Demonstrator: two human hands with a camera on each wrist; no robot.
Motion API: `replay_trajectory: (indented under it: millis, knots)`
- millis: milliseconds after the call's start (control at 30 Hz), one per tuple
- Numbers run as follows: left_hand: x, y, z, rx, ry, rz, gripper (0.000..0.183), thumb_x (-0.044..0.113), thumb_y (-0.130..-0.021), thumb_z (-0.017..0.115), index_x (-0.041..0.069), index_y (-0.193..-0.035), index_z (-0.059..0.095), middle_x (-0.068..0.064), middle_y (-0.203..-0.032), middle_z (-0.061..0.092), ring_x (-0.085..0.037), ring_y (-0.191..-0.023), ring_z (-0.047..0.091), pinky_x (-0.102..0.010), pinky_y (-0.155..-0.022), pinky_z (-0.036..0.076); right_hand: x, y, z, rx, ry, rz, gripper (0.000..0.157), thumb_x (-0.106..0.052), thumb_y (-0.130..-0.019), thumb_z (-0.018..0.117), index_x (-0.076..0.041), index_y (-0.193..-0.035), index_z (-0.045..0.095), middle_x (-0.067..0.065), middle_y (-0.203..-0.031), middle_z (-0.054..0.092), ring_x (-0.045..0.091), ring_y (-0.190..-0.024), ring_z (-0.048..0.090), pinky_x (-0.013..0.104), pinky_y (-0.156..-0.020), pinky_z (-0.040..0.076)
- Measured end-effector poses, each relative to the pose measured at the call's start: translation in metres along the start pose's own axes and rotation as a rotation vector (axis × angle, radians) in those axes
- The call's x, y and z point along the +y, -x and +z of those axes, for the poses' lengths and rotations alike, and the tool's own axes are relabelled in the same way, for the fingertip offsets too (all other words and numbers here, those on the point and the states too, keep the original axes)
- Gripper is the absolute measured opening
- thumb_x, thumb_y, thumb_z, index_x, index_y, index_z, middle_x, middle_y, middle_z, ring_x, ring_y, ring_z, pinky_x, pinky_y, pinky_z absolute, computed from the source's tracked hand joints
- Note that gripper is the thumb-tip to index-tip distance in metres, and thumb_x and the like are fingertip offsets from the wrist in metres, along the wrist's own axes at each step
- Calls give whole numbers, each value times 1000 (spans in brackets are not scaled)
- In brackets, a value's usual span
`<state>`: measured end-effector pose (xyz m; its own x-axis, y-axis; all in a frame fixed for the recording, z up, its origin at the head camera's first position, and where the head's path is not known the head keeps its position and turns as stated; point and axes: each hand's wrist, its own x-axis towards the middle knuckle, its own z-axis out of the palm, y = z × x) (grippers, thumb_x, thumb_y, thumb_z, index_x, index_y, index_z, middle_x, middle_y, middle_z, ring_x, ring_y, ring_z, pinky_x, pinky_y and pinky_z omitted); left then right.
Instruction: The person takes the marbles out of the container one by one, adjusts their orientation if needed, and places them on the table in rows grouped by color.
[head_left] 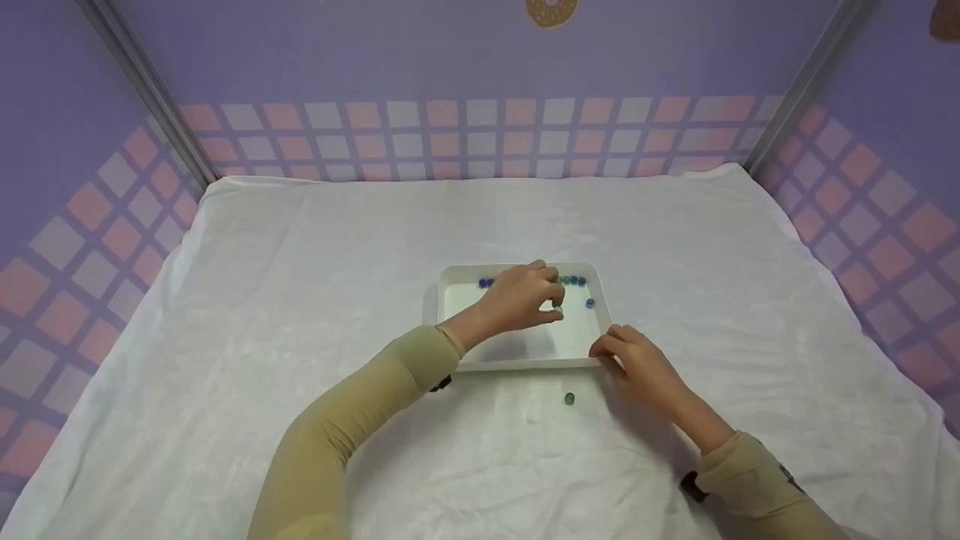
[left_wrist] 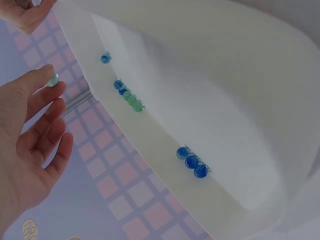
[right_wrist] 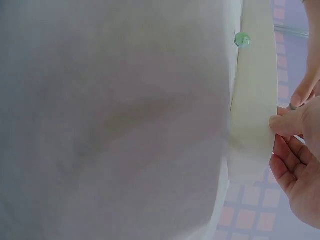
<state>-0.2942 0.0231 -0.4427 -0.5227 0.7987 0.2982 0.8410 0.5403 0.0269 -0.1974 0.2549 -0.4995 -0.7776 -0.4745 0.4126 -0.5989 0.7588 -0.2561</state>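
Observation:
Over the white tray [head_left: 517,365], my left hand [head_left: 517,297] pinches a pale green marble [left_wrist: 53,80] between thumb and index finger; its other fingers are loosely bent. At the tray's near right corner, my right hand [head_left: 637,365] grips the rim, the thumb on the outer side in the right wrist view. Along the tray's far wall lie three blue marbles [left_wrist: 191,161] in a row and, farther right, a row of blue and green marbles [left_wrist: 131,100]. A single blue marble [head_left: 590,303] sits by the right wall.
A green marble [head_left: 570,398] lies on the white cloth [head_left: 300,262] in front of the tray, outside it. Purple walls with pink and white checks [head_left: 442,142] stand behind and at both sides of the table.

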Motion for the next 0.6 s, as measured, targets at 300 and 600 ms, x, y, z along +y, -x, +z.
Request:
replay_trajectory:
  millis: [300, 600]
  knots:
    - [13, 20, 2, 125, 96, 14, 18, 34, -92, 69, 16, -95, 69, -3, -96, 62, -18, -86, 55, -29, -75, 49, -1, 1, 1, -10, -5, 34, 17, 6, -82, 73, -9, -89, 69, 2, -85, 61, 16, -80, 56, 31, -72, 53]
    - [30, 37, 6, 194, 91, 54, 17, 36, -92, 69, 19, -94, 70, 0, -95, 60, -15, -84, 52, -27, -73, 47, -1, 1, 1, 21, 15, 5, 17, 5, -82, 74, -10, -88, 69, 1, -85, 60, 15, -79, 56, 30, -71, 52]
